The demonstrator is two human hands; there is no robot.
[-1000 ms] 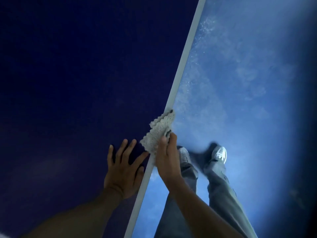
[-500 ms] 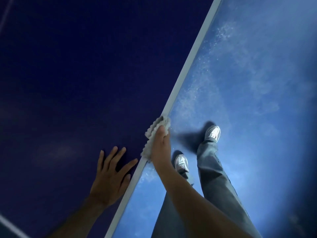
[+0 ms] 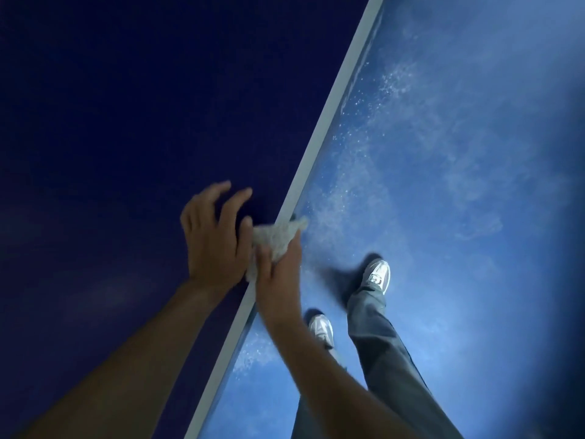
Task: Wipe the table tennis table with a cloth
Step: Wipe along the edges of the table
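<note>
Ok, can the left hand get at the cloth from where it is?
Probably yes. The left hand is right beside the cloth, thumb close against it, nothing between. The right hand grips the cloth on the table edge.

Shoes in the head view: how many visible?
2. The far shoe is on the floor, well right of the table edge. The near shoe is lower in frame, closer to that edge, beside the right forearm. No others show.
</note>
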